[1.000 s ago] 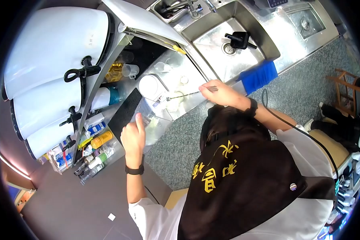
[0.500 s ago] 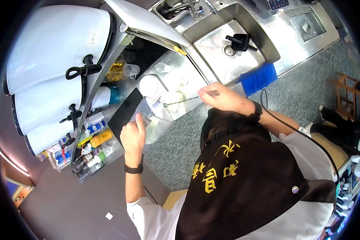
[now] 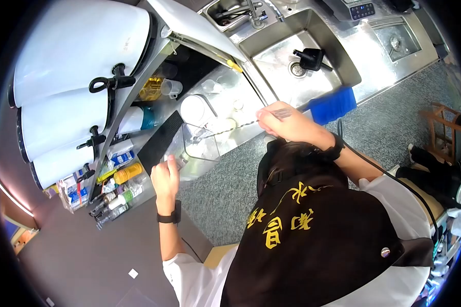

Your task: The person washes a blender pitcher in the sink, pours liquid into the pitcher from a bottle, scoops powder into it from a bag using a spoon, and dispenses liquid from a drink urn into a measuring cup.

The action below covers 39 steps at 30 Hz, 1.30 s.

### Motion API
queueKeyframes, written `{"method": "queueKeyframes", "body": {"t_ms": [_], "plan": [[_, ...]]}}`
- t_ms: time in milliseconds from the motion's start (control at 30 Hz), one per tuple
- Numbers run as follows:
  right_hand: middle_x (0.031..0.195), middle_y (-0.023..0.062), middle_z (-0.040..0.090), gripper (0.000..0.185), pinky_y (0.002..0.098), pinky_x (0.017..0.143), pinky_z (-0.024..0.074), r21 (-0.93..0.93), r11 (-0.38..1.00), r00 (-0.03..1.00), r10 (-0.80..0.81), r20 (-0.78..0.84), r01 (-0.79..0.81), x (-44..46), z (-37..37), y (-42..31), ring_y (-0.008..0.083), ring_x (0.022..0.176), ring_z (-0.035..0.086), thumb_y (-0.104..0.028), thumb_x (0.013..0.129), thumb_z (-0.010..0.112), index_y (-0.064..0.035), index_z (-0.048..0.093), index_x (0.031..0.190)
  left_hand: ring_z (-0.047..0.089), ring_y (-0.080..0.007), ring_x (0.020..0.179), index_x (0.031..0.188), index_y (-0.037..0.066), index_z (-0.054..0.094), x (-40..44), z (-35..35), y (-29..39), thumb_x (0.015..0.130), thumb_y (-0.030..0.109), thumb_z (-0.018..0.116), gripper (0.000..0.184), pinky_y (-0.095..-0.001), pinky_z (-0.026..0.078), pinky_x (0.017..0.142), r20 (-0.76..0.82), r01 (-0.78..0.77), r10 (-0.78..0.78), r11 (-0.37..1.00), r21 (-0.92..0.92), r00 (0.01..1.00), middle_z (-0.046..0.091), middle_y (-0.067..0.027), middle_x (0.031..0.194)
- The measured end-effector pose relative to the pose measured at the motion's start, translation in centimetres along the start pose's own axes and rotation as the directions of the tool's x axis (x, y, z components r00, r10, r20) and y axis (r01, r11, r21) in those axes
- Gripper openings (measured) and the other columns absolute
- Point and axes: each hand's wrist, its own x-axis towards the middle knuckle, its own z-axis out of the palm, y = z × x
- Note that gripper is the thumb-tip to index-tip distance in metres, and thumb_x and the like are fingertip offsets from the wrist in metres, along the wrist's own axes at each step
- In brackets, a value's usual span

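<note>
A clear plastic bag is stretched out between my hands over the counter's edge. My left hand is closed at the bag's near lower end, thumb up, pinching its edge. My right hand is closed around one end of a thin, dark twisted cord that runs to the bag. Another thin dark line loops across the bag; whether it is a second handle is hard to tell. Behind the bag, a white device with a round top stands on the counter.
A steel sink holds a black container; a blue cloth hangs over its front edge. Large white dispensers with black taps stand at left, above several bottles. A wooden stool is at right.
My left hand has moved slightly down and left, and its thumb has lowered. The dark loop on the bag has spread wider. The whole view has shifted slightly.
</note>
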Motion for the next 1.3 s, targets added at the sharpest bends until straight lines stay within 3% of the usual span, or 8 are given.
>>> {"method": "queueKeyframes", "body": {"t_ms": [233,300,400,567,700,767,800,1300], "plan": [[0.063,0.0061,0.062,0.050,0.0353,0.063,0.0483,-0.060,0.985,0.982,-0.155,0.109,0.163,2.6,4.9,-0.5,0.0197,0.058,0.058,-0.036,0.108,0.050,0.0005,0.061,0.077,0.059,-0.0351,0.050,0.069,-0.004,0.061,-2.3,-0.4,-0.8,0.109,0.044,0.035,0.068,-0.0445,0.043,0.054,-0.130,-0.162,0.126,0.932,-0.324,0.983,0.053,-0.0158,0.052],[0.069,0.0146,0.067,0.045,0.0417,0.067,0.0506,-0.174,0.940,0.954,-0.300,-0.010,0.293,3.1,6.7,-0.2,0.0315,0.062,0.064,-0.032,0.107,0.052,0.0027,0.063,0.081,0.058,-0.0292,0.048,0.068,-0.004,0.060,-2.7,-0.4,-0.4,0.109,0.046,0.034,0.070,-0.0425,0.042,0.051,-0.131,-0.145,0.105,0.926,-0.348,0.986,0.051,-0.0131,0.051],[0.080,0.0247,0.068,0.035,0.0513,0.072,0.0511,-0.347,0.841,0.910,-0.382,0.161,0.415,3.2,7.4,-0.9,0.0446,0.078,0.067,-0.025,0.104,0.054,0.0018,0.066,0.085,0.058,-0.0277,0.047,0.069,-0.004,0.062,-2.9,-0.7,0.4,0.109,0.045,0.033,0.070,-0.0410,0.042,0.050,-0.185,-0.156,0.097,0.929,-0.335,0.978,0.052,-0.0114,0.050],[0.073,0.0229,0.064,0.032,0.0514,0.070,0.0504,-0.373,0.809,0.890,-0.429,0.153,0.454,2.2,8.3,-0.2,0.0434,0.072,0.065,-0.022,0.104,0.054,0.0008,0.065,0.086,0.058,-0.0182,0.046,0.076,-0.008,0.070,-2.7,-0.9,1.8,0.111,0.050,0.029,0.080,-0.0350,0.044,0.049,-0.128,-0.019,-0.023,0.949,-0.316,0.991,0.057,-0.0074,0.050],[0.070,0.0212,0.065,0.032,0.0521,0.067,0.0513,-0.488,0.776,0.914,-0.377,0.150,0.400,1.7,8.8,0.7,0.0426,0.069,0.066,-0.024,0.104,0.055,-0.0018,0.067,0.085,0.060,-0.0222,0.046,0.073,-0.007,0.070,-2.4,-0.3,2.0,0.112,0.047,0.032,0.076,-0.0372,0.046,0.050,-0.172,-0.048,0.005,0.969,-0.244,0.985,0.058,-0.0094,0.050],[0.070,0.0207,0.065,0.033,0.0522,0.066,0.0518,-0.516,0.751,0.907,-0.392,0.153,0.411,1.6,9.0,1.5,0.0422,0.068,0.067,-0.026,0.104,0.056,-0.0027,0.068,0.084,0.064,-0.0295,0.049,0.068,-0.004,0.068,-2.3,-0.5,2.8,0.111,0.043,0.035,0.073,-0.0426,0.049,0.053,-0.122,-0.071,0.053,0.987,-0.146,0.991,0.061,-0.0130,0.052],[0.071,0.0208,0.066,0.032,0.0519,0.067,0.0524,-0.518,0.759,0.916,-0.368,0.159,0.394,1.6,9.1,1.6,0.0420,0.070,0.068,-0.026,0.104,0.056,-0.0028,0.068,0.085,0.070,-0.0434,0.064,0.071,0.000,0.074,-2.3,-0.4,3.3,0.106,0.031,0.045,0.055,-0.0501,0.055,0.064,-0.086,0.009,-0.014,0.998,-0.058,0.996,0.067,-0.0225,0.064],[0.082,0.0205,0.071,0.030,0.0489,0.075,0.0550,-0.531,0.767,0.895,-0.445,-0.036,0.360,1.4,5.4,4.1,0.0414,0.079,0.070,-0.028,0.103,0.059,-0.0037,0.076,0.101,0.069,-0.0471,0.068,0.072,0.001,0.075,-1.2,1.8,3.5,0.106,0.036,0.047,0.056,-0.0540,0.054,0.065,-0.065,0.016,-0.006,0.988,0.156,0.998,0.068,-0.0264,0.070]]}}
